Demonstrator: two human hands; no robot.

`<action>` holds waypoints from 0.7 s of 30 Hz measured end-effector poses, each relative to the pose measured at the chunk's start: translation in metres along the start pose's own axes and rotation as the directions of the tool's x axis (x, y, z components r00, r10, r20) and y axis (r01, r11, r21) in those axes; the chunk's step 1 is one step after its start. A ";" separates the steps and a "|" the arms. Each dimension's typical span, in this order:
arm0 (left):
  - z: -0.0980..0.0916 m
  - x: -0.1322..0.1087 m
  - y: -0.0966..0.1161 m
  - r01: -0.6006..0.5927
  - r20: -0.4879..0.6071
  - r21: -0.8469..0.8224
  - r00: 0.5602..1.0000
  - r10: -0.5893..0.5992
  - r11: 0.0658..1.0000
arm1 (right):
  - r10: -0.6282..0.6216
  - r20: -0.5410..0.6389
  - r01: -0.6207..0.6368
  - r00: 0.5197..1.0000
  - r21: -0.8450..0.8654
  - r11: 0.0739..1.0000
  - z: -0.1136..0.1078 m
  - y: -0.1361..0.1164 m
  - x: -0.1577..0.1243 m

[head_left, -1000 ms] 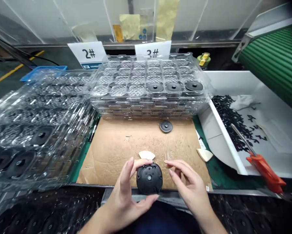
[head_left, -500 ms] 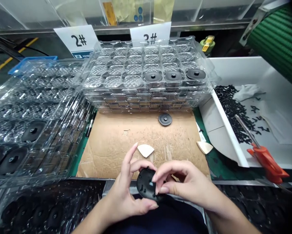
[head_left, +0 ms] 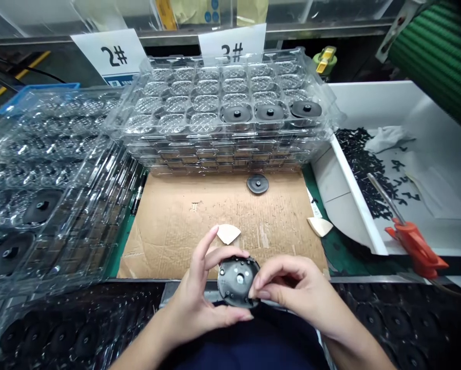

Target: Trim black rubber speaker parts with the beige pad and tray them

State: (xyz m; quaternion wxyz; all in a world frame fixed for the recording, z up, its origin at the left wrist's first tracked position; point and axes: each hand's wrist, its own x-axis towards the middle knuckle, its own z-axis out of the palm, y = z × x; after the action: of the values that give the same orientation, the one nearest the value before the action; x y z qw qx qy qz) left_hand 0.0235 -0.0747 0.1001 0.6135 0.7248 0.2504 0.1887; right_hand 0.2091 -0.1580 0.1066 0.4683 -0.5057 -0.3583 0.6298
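A round black disc part (head_left: pixel 236 280) with a small pale centre is held upright near the front edge of the cardboard sheet (head_left: pixel 176 226). My left hand (head_left: pixel 199 303) grips its left and lower rim, index finger raised. My right hand (head_left: pixel 292 293) pinches its right rim with closed fingers. Another black disc (head_left: pixel 257 183) lies on the cardboard by the stacked clear trays (head_left: pixel 184 118) marked 3#, whose top tray holds three discs (head_left: pixel 269 111).
More clear trays with black discs (head_left: pixel 41 205) lie at the left under a 2# sign (head_left: pixel 113 54). A white bin (head_left: pixel 346 200) at the right holds small black scraps (head_left: pixel 361 164) and orange-handled cutters (head_left: pixel 415 244). Two pale wedges (head_left: pixel 228 234) lie on the cardboard.
My right hand came in and closed on the disc's right rim. The disc has turned so its face shows lighter. The view has shifted slightly downward.
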 end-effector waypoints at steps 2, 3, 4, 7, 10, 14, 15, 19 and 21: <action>0.002 0.001 -0.002 -0.047 -0.020 0.057 0.999 0.049 0.997 | -0.063 -0.063 0.057 0.996 -0.101 0.993 -0.003 0.007 -0.001; 0.003 0.001 -0.004 -0.070 -0.041 0.073 0.997 0.073 0.995 | -0.101 -0.111 0.078 0.989 -0.192 0.978 -0.007 0.012 -0.001; 0.005 0.002 -0.005 -0.088 -0.080 0.071 0.992 0.094 0.994 | -0.142 -0.167 0.087 0.976 -0.297 0.951 -0.012 0.018 0.000; 0.013 0.004 -0.006 -0.109 -0.275 -0.016 0.956 0.101 0.994 | -0.261 -0.329 0.036 0.907 -0.558 0.829 -0.034 0.043 0.001; 0.017 0.006 -0.008 -0.102 -0.308 -0.042 0.948 0.084 0.994 | -0.362 -0.398 0.007 0.843 -0.665 0.747 -0.051 0.066 -0.004; 0.020 0.011 -0.011 -0.080 -0.206 -0.027 0.976 0.073 0.996 | -0.465 -0.323 0.092 0.824 -0.734 0.673 -0.046 0.073 -0.025; 0.022 0.013 -0.011 -0.063 -0.212 -0.046 0.976 0.052 0.997 | -0.482 -0.305 0.116 0.822 -0.738 0.665 -0.041 0.071 -0.030; 0.036 0.021 -0.010 0.058 -0.177 -0.113 0.981 -0.077 0.992 | -0.577 -0.225 0.213 0.785 -0.776 0.593 -0.016 0.054 -0.041; 0.044 0.025 -0.011 0.156 -0.103 -0.117 0.980 -0.168 0.981 | -0.591 -0.230 0.220 0.773 -0.777 0.590 -0.012 0.049 -0.041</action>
State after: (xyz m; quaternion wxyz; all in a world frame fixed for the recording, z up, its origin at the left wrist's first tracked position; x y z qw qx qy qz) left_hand 0.0675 -0.0930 0.0804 0.6500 0.6559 0.3323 0.1920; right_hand 0.2119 -0.2126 0.0711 0.4416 -0.6818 -0.5578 0.1704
